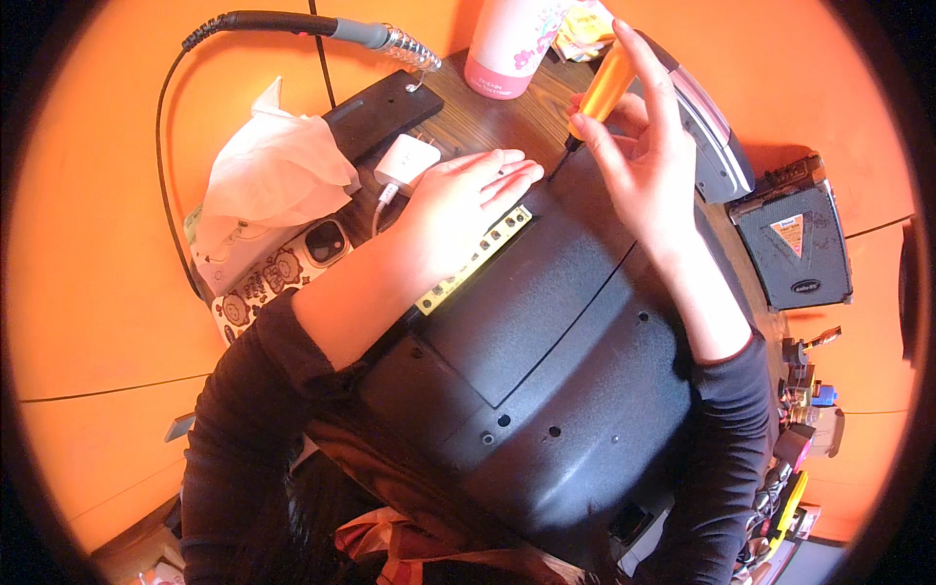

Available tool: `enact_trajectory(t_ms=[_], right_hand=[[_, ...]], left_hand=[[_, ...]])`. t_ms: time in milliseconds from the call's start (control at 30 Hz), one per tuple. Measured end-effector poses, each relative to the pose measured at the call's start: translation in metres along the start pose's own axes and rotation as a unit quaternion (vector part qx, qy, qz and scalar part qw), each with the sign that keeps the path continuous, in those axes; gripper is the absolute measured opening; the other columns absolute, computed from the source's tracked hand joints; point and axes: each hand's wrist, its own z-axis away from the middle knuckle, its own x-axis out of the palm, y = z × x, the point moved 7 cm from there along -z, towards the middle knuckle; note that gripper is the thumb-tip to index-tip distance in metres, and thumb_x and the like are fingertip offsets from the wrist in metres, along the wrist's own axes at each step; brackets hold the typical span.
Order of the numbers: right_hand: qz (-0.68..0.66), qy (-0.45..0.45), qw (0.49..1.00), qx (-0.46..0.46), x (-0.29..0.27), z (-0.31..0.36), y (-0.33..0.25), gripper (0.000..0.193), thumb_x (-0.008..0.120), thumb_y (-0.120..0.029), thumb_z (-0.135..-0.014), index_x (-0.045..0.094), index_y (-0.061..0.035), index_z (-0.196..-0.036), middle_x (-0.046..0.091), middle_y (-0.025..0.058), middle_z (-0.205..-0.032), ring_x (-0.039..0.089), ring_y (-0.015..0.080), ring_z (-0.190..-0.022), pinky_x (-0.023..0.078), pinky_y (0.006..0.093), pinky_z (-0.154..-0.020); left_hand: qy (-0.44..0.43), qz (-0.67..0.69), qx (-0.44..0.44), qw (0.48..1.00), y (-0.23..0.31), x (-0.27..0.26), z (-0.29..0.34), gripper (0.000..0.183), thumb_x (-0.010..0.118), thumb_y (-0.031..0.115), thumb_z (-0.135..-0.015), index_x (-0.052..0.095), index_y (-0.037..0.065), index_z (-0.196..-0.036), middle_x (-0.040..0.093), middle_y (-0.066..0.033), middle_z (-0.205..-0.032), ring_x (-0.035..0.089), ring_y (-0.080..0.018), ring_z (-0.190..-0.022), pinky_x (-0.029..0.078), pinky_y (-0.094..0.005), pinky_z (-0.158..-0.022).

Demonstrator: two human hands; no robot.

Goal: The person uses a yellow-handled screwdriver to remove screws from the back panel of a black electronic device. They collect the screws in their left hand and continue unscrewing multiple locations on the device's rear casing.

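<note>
A large black plastic casing (595, 283) lies before me, with several screw holes in its curved panel. My right hand (648, 166) grips a screwdriver (609, 83) with an orange-yellow handle, its tip pointing down at the casing's far edge. One finger rests along the top end of the handle. Stretched across the casing's left side is my left hand (463, 200), fingers extended and palm turned partly up. Whether anything small lies in that palm, I cannot tell. Just below it runs a yellow strip (478, 261) with a row of dark sockets, set into the casing.
Beyond the left hand are a white charger (408, 161), a tissue box with a tissue (283, 161) sticking out and a patterned phone (283, 273). A soldering iron (322, 26) and pink-white cup (507, 54) stand farther back. At right sits a small grey amplifier (795, 239).
</note>
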Motion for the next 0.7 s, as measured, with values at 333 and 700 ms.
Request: enact_trajectory(t_ms=[333,700], right_hand=[[-0.119,-0.006,0.992,-0.032,-0.017,-0.01,0.014,0.053,0.055,0.0,-0.08,0.028,-0.0086,-0.125,0.049,0.0167,-0.113,0.054,0.0212,-0.099,0.045,0.0307,-0.083],[-0.299,0.357,0.881,0.08,-0.078,0.004,0.093,0.046,0.065,-0.004,-0.073,0.035,-0.0047,-0.107,0.054,0.014,-0.088,0.058,0.0183,-0.075,0.053,0.0316,-0.064]], left_hand=[[0.008,-0.031,-0.01,0.999,-0.002,-0.001,-0.002,0.028,0.041,0.01,-0.089,0.045,-0.013,-0.105,0.048,-0.0203,-0.11,0.045,-0.0252,-0.11,0.036,-0.0291,-0.098],[0.026,-0.027,0.003,0.999,0.005,0.0,-0.004,0.024,0.046,0.004,-0.086,0.047,-0.014,-0.101,0.048,-0.021,-0.11,0.046,-0.0268,-0.11,0.037,-0.03,-0.098]])
